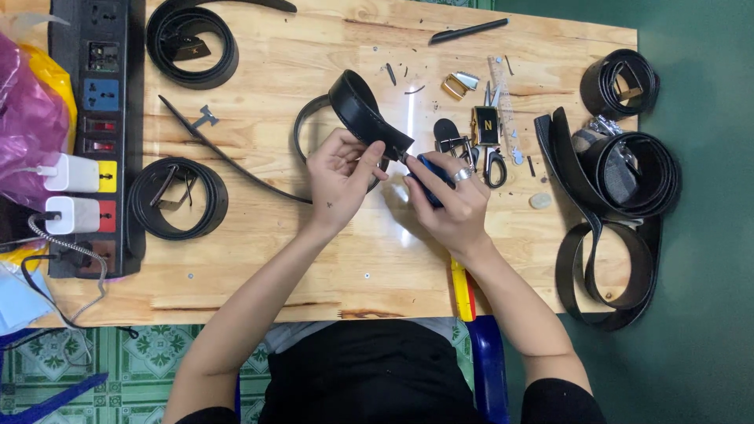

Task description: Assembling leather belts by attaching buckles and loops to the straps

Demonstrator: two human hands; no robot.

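Two hands over wooden counter (330,259), left hand (336,179) pinching black belt (367,116) end, right hand (449,202) clamped on blue-handled tool (431,174), scissors (493,161) nearby

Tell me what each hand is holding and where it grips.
The left hand pinches the black belt near its cut end. The right hand grips a blue-handled tool by its handle, tip at the belt end.

A black leather belt (363,110) is arching up mid-tabletop, its cut end meeting a dark blue-handled tool (430,177).

Bare forearms, black top, silver ring (462,174).
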